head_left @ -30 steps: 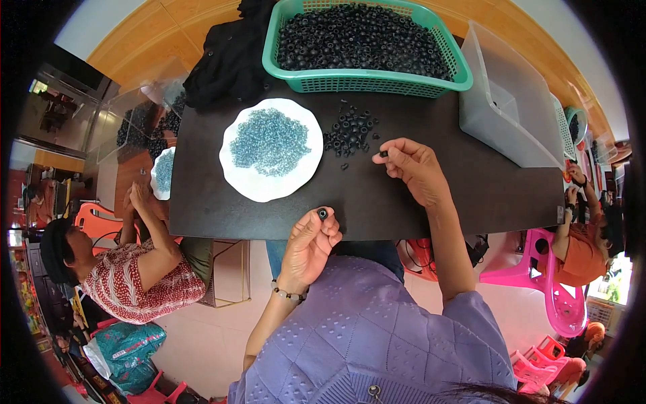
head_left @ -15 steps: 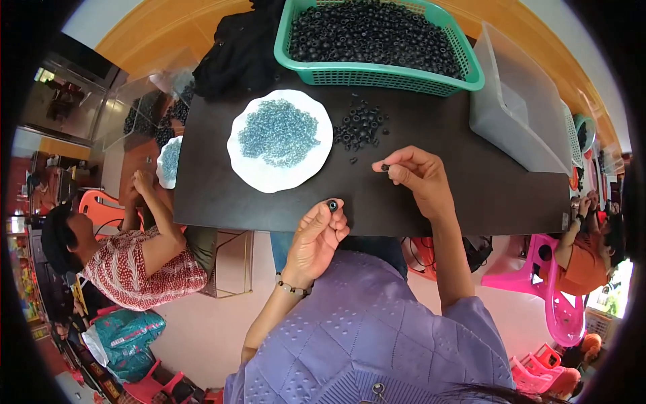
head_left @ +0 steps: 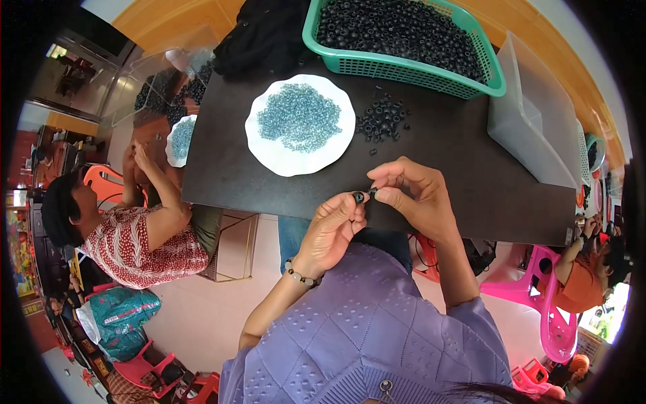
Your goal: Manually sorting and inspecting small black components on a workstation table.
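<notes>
My left hand (head_left: 331, 229) pinches a small black ring-shaped piece (head_left: 359, 197) between thumb and fingertips, its round hole facing up. Close against it, my right hand (head_left: 418, 195) grips a second small black piece (head_left: 373, 192); whether the two pieces touch I cannot make out. Ahead of my hands lies a loose pile of black pieces (head_left: 385, 118) on the dark table (head_left: 235, 178). To its left, a white scalloped plate (head_left: 299, 165) carries a heap of tiny clear bluish pieces (head_left: 299, 118).
A green basket (head_left: 417, 75) full of black pieces stands at the back, with black cloth (head_left: 259, 40) on its left. A clear plastic bin (head_left: 531, 128) occupies the right end. One person (head_left: 134, 236) works at left, another (head_left: 585, 269) at far right. A pink chair (head_left: 538, 289) is behind.
My hands have come together, bringing the two black pieces side by side. The whole view has shifted slightly, so the plate and basket appear further right.
</notes>
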